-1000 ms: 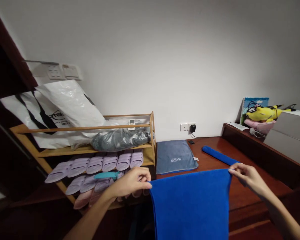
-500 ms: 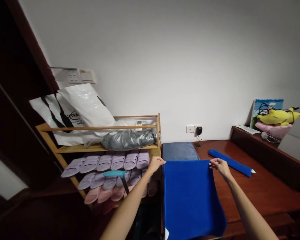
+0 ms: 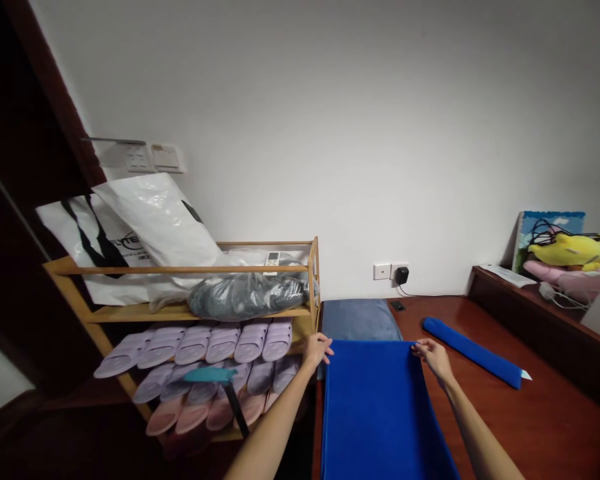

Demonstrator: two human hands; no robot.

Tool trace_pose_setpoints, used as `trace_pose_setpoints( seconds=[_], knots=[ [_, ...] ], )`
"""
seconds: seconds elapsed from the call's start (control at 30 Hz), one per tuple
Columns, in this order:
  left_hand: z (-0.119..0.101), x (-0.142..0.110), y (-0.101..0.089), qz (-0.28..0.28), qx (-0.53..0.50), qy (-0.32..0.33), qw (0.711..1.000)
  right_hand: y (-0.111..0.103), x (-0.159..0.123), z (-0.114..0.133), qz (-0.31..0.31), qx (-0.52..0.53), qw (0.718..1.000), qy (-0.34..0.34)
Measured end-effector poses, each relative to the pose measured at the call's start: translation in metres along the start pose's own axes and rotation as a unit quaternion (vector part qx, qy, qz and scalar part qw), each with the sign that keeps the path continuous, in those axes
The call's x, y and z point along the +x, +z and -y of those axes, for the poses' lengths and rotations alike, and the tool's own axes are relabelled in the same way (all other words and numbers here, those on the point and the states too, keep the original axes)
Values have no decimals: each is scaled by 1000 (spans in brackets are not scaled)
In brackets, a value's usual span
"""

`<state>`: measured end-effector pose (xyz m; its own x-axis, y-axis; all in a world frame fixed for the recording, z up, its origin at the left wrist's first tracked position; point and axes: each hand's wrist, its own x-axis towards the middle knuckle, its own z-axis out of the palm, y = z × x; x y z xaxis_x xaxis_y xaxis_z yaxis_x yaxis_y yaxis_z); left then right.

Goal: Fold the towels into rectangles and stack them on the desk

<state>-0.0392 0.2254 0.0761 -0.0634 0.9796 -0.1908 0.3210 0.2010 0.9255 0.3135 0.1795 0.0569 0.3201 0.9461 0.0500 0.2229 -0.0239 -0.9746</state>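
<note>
A bright blue cloth [image 3: 375, 407] hangs spread between my two hands, its top edge pulled straight. My left hand [image 3: 318, 351] pinches its upper left corner. The upper right corner is in the fingertips of my right hand [image 3: 433, 357]. Behind the cloth's top edge lies a grey-blue cushion [image 3: 360, 319], partly covered from view. To the right, a rolled blue cloth [image 3: 473, 352] with a white tag lies on the reddish wooden surface [image 3: 505, 427]. The lower end of the held cloth runs out of view.
A wooden shoe rack [image 3: 97, 313] at left holds several slippers [image 3: 223, 343], white bags [image 3: 155, 220] and a plastic-wrapped dark bundle [image 3: 245, 297]. A teal-topped pole [image 3: 235, 403] stands before it. A black plug [image 3: 403, 275] sits in the wall. A yellow plush toy [image 3: 570, 250] rests on the right ledge.
The view has shifted, so the rack and the wooden surface sit lower. Both hands still grip the blue cloth's corners, slightly closer together, and its lower edge has left the view.
</note>
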Motion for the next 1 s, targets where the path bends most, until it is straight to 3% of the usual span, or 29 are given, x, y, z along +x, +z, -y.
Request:
trace_pose_setpoints(
  seconds=[0.13,0.23,0.37,0.47,0.53,0.6,0.77,0.87,1.0],
  knots=[
    [1,17,5,0,92,-11,996,7,15,-12,7,-42,999,-4],
    [3,20,15,-19,164,17,986,21,21,-20,25,-93,995,-20],
    [11,4,50,-37,265,114,957,65,7,-28,59,-185,979,-64],
    [19,-11,80,-4,331,201,922,106,-12,-30,102,-249,957,-107],
    [25,-16,89,17,366,233,901,121,-21,-31,128,-281,942,-130],
    [33,-17,88,20,391,241,888,121,-23,-35,128,-326,927,-137],
    [55,-14,68,-43,468,242,849,85,-16,-54,39,-478,872,-98],
    [63,-9,67,-61,478,245,841,76,-12,-62,29,-486,869,-95],
    [56,-10,76,-83,488,227,839,77,-9,-55,57,-466,880,-78]
  ],
)
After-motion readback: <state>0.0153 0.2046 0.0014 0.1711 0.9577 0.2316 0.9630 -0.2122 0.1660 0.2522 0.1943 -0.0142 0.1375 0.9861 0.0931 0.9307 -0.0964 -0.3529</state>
